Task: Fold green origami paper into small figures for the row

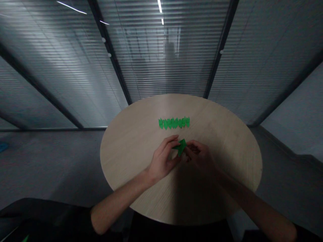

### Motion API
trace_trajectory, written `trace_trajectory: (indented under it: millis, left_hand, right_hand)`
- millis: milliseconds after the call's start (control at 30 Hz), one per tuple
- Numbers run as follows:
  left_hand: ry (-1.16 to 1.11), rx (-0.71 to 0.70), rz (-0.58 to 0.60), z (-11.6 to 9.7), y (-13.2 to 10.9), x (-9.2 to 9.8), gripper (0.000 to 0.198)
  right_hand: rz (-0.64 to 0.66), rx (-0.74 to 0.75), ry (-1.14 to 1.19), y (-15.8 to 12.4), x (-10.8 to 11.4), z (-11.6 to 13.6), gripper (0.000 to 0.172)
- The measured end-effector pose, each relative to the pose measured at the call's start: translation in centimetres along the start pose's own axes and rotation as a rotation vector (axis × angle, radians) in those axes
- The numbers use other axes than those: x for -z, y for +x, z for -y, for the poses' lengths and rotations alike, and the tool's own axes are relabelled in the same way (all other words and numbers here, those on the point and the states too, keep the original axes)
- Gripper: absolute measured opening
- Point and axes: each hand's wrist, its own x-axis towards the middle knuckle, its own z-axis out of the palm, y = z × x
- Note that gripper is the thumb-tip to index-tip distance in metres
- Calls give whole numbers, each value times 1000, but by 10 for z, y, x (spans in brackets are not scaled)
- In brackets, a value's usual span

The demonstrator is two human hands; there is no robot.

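Both hands hold one small piece of folded green paper (182,146) just above the middle of the table. My left hand (161,159) has its fingers and thumb closed on the left corners of the paper. From the right, my right hand (202,157) pinches the paper's other side, its fingers curled and partly in shadow. Farther back lies a row of several small green folded paper pieces (174,123), side by side and close together or touching. Their exact folded shape is too small to make out.
The round wooden table (126,144) has its near edge close to my body. Behind it stands a glass partition with blinds (166,74) and dark frames. A blue item (3,147) lies on the grey floor at far left.
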Motion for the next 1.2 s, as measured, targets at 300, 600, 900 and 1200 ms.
trace_trajectory:
  millis: [300,600,900,1200]
  left_hand:
    - [-32,123,-159,2,9,0,14]
    - [-235,285,-190,10,10,-5,3]
    - [-348,336,-96,13,11,-1,8]
    - [-400,319,-22,8,13,-1,11]
  right_hand:
    - [40,105,-53,-1,2,13,35]
    - [37,-10,129,2,4,12,33]
    - [181,-71,225,1,8,22,55]
    - [210,54,154,2,11,14,38]
